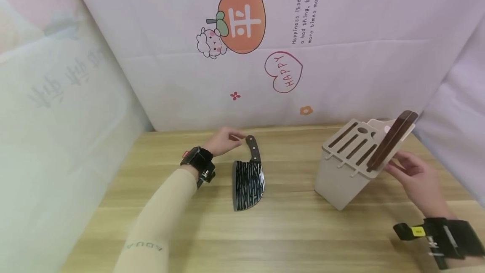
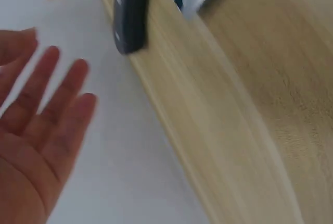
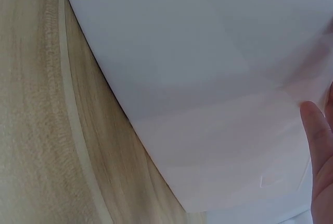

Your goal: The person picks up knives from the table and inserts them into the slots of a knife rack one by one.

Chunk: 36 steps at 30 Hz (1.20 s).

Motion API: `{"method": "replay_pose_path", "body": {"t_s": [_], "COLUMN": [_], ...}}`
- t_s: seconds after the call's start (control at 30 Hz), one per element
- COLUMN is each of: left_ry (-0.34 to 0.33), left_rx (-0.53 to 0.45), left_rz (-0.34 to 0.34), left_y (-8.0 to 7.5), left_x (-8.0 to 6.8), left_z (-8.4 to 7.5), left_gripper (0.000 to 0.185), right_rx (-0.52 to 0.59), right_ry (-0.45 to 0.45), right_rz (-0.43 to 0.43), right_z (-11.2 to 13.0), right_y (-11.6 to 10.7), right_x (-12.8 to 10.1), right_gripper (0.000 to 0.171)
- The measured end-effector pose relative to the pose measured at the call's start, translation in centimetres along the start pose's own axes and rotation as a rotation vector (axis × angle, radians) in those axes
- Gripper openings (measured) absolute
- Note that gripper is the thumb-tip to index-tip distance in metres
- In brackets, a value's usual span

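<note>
A cleaver (image 1: 248, 182) with a black-and-silver patterned blade lies flat on the wooden table (image 1: 288, 231). Its dark handle (image 1: 253, 148) points to the back wall. My left hand (image 1: 229, 139) hovers just left of that handle's end, and in the left wrist view the fingers (image 2: 47, 94) are straight and apart from the handle (image 2: 130, 10). A beige knife block (image 1: 341, 176) stands tilted at the right, with one brown-handled knife (image 1: 392, 140) in a slot. My right hand (image 1: 411, 172) rests with extended fingers against the block's right side (image 3: 197, 78); one fingertip (image 3: 321, 146) shows.
Printed fabric walls close off the table at the back (image 1: 265, 54), the left (image 1: 57, 117) and the right (image 1: 462, 108). Several slots of the block are unfilled. Bare wood runs between the cleaver and the block and along the front.
</note>
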<state>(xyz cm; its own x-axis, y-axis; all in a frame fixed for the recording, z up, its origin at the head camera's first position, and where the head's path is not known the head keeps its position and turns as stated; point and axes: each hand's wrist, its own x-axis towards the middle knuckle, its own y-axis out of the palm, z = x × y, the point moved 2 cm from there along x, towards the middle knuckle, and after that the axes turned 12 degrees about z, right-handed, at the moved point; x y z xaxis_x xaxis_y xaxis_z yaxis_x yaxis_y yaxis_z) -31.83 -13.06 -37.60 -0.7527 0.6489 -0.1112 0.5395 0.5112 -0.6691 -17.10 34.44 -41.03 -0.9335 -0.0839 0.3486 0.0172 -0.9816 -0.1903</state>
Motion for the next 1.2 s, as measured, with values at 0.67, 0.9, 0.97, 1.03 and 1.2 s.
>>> {"method": "replay_pose_path", "body": {"t_s": [0.67, 0.9, 0.97, 1.03, 1.2], "left_ry": [-0.565, -0.575, -0.563, -0.538, -0.485], "left_rx": [0.317, 0.340, 0.356, 0.396, 0.454], "left_rz": [-0.098, -0.023, 0.014, 0.034, 0.043], "left_y": [6.0, 7.4, 7.5, 7.7, 7.4], "left_x": [8.9, 9.7, 9.7, 9.7, 8.6], "left_z": [0.5, -1.4, -2.1, -2.5, -3.3], "left_gripper": [0.038, 0.027, 0.034, 0.040, 0.048], "right_rx": [-0.154, 0.005, 0.027, 0.020, 0.047], "right_ry": [0.010, -0.045, -0.047, -0.037, -0.035], "right_rz": [-0.031, -0.004, -0.004, -0.007, 0.002], "right_z": [0.3, 0.1, 0.1, 0.2, 0.4], "right_y": [0.0, 0.2, 0.2, 0.1, 0.2], "right_x": [-0.4, 0.0, -0.1, -0.2, -0.1], "right_gripper": [0.043, 0.046, 0.046, 0.046, 0.047]}}
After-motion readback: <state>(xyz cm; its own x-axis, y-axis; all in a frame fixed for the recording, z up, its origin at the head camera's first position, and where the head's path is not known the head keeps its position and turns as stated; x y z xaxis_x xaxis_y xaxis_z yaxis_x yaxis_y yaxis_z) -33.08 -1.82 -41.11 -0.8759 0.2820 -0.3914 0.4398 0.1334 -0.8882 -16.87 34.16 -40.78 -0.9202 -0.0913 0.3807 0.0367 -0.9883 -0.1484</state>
